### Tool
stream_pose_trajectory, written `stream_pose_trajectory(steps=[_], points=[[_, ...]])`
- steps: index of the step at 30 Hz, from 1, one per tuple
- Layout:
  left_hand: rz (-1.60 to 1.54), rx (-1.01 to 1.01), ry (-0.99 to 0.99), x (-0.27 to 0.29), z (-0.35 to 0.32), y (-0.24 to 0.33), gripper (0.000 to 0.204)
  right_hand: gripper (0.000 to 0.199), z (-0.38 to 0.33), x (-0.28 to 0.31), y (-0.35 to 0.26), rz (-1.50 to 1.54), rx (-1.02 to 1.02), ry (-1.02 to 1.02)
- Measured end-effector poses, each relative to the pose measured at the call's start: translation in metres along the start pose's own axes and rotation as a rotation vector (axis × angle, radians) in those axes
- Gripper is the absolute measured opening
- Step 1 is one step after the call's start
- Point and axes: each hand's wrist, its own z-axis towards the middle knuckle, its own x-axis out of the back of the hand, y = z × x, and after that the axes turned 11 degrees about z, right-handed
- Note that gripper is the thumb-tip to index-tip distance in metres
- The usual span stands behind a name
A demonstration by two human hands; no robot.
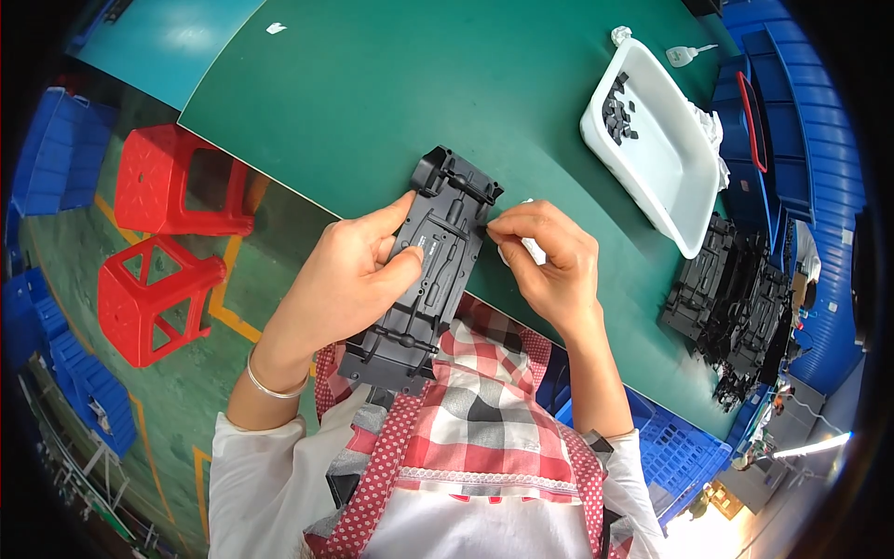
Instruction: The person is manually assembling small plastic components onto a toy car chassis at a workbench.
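My left hand [349,270] grips a long black plastic chassis part [430,270], thumb across its middle, holding it over the near edge of the green table [372,84]. My right hand [549,256] pinches at the part's right edge near its far end, with a small white piece [533,247] tucked under the fingers. A silver bangle sits on my left wrist. The part's near end rests against my red checked apron [484,410].
A white tray [666,163] with several small black pieces stands at the far right. A stack of black chassis parts [736,307] lies at the table's right edge. Two red stools [172,233] stand on the floor at left. Blue crates [792,140] line the right side.
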Motion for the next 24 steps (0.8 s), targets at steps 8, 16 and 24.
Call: stream_pose_trajectory(steps=[8, 16, 24], points=[[-0.033, 0.012, 0.005, -0.002, -0.001, 0.004, 0.045, 0.016, 0.000, -0.002, -0.004, -0.057, 0.001, 0.019], [0.011, -0.024, -0.025, 0.000, 0.002, 0.005, 0.042, 0.015, 0.001, -0.001, -0.006, -0.078, -0.017, 0.012], [-0.206, 0.051, -0.084, 0.005, 0.009, 0.018, 0.034, 0.018, -0.001, 0.012, 0.004, 0.294, -0.211, 0.090]])
